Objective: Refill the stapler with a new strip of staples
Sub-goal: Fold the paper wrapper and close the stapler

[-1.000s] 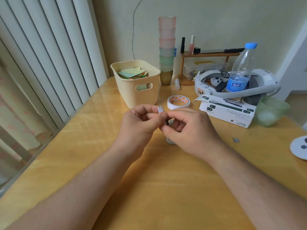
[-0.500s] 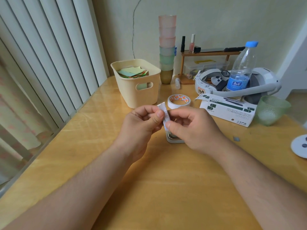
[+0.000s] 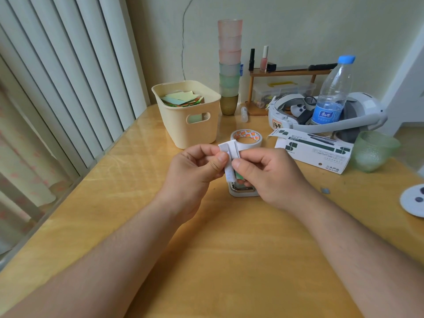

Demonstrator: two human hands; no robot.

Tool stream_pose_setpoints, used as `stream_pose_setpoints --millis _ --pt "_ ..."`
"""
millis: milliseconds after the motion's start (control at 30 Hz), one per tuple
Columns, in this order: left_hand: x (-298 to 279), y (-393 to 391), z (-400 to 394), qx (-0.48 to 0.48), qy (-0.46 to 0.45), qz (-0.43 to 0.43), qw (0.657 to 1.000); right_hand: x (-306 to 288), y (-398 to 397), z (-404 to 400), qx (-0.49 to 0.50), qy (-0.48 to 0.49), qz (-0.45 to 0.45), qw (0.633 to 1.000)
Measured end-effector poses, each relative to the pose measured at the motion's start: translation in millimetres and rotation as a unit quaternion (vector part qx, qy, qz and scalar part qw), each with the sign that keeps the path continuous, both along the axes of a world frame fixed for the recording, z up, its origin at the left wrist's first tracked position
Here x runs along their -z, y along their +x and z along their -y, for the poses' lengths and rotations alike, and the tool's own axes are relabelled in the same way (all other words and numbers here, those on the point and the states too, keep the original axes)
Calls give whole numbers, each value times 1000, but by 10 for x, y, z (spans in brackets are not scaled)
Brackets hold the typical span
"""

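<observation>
Centrally, forearms: two bare forearms reach from the near edge of the wooden table (image 3: 114, 203) toward its middle.
Left hand (image 3: 195, 171): fingers curled, thumb and forefinger pinched narrow on the left side of a small white staple box (image 3: 229, 157), held above the table.
Right hand (image 3: 268, 173): thumb and forefinger pinched on the right side of the same box; the thumb tips of both hands nearly meet across it.
Staple box: white, partly pulled open, standing roughly upright between the two thumbs; whether a staple strip shows inside cannot be told.
Stapler (image 3: 243, 191): pale body with a green part, lying on the table directly under the hands and mostly hidden by the right fingers; whether it is open cannot be told.
Tape roll (image 3: 246, 137): lies flat just beyond the hands.
Green-and-white carton (image 3: 314, 152): lies right of the tape, one end flap open.
Green glass cup (image 3: 371, 150): stands near the right edge, beside the carton.
Cream basket (image 3: 185, 125): toward the far left corner, holding a stack of coloured paper sheets.
Water bottle (image 3: 332, 92): blue cap, upright, standing inside the ring of a white headset (image 3: 344, 127).
Stacked cups (image 3: 229, 65): a tall column at the far edge, by the wall.
</observation>
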State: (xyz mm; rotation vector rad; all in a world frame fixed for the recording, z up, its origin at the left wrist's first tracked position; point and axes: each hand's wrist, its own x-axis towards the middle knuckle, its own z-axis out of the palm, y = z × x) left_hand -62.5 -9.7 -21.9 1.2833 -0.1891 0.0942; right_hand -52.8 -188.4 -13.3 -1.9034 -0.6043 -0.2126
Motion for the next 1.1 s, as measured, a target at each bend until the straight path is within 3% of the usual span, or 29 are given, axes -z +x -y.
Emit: stream_pose_setpoints --millis 600,1100 --pt "-28 -52 -17 -6 81 91 993 -41 -31 -3 -26 90 -81 992" --pt "-68 -18 -51 19 34 22 999 -33 13 11 16 121 -136 983"
